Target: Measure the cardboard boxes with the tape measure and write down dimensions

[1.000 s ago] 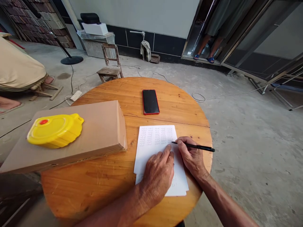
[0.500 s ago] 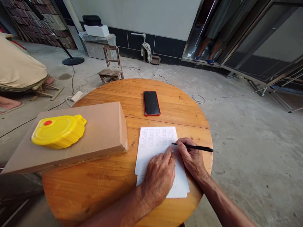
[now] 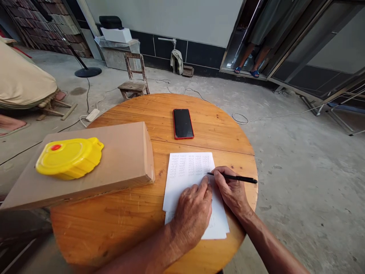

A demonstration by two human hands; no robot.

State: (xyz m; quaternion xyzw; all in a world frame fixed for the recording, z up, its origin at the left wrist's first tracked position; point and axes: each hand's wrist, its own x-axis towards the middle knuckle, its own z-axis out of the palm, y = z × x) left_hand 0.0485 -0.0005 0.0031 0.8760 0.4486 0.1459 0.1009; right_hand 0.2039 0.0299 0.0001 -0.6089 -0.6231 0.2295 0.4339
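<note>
1. So the step in hand looks like handwriting: the right hand point(image 3: 230, 190) has its fingers pinched around a slim black pen point(image 3: 242, 178), tip by the bottom row of the right-hand column. Can't tell if the tip is actually touching.
2. Left hand point(image 3: 194, 213) grips nothing. Its index finger reaches forward onto the white paper sheet point(image 3: 175, 194), other fingers loosely bent, palm down, so I'd say it's pinning the page.
3. That sheet lies flat on the round, varnished wooden table point(image 3: 114, 236), near the right-hand edge, right under both hands.
4. What the next move calls for, imo: a steady page, a light pinch, and the left index finger kept out of the tip's way, 'cause it's just beside it.
5. Headcount: two hands, one pen, five columns of small writing. At least two sheets, since a second white sheet point(image 3: 169, 217) pokes out underneath; can't tell if there are more.
6. Also on the table: one black phone with a red case point(image 3: 183, 123) beyond the paper, and one brown cardboard box point(image 3: 125, 152) to the left, carrying one yellow plastic case with a red spot point(image 3: 70, 158).
7. Past the table: one small, worn wooden chair point(image 3: 134, 85).
</note>
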